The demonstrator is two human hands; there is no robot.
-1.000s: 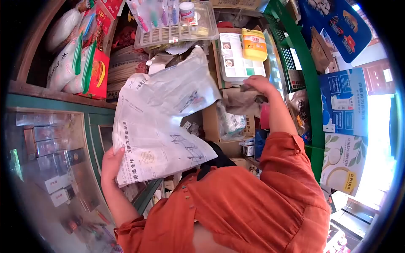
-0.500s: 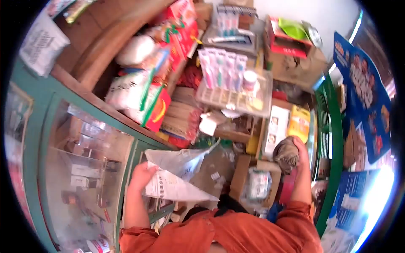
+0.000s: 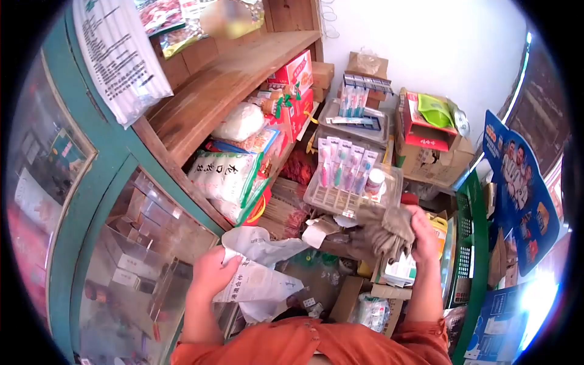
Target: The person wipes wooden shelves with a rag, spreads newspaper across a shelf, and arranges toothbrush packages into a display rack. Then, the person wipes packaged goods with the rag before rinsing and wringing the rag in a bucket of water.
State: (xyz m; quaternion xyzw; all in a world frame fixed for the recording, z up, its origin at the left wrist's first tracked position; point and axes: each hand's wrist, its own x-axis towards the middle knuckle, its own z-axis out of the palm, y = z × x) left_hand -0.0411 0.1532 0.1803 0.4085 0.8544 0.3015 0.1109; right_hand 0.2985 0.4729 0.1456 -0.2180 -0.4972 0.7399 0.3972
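My left hand (image 3: 212, 272) is closed on the edge of a thin white printed sheet (image 3: 261, 286), paper or plastic, which hangs folded and creased in front of my body. On the other side, my right hand (image 3: 426, 231) grips a brown fabric glove (image 3: 388, 234), raised beside the tray; its limp fingers point left. Whether there is one glove or a pair, I cannot tell. Just behind it is a clear plastic tray (image 3: 316, 196) with packaged toothbrushes (image 3: 345, 167) and a white bottle (image 3: 374, 180).
Wooden shelves (image 3: 243, 58) at the left hold a white-and-green bag (image 3: 222, 176) and red boxes (image 3: 299, 73). A glass-fronted teal cabinet (image 3: 128, 188) stands below. An open cardboard box (image 3: 347, 299) sits near my body. To the right are a green plastic crate (image 3: 480, 243) and a blue poster board (image 3: 523, 188).
My right hand has lifted the glove up and left, to the tray's edge, where it now hangs spread out. The white sheet is more folded. My view has tilted up, showing more shelf and wall.
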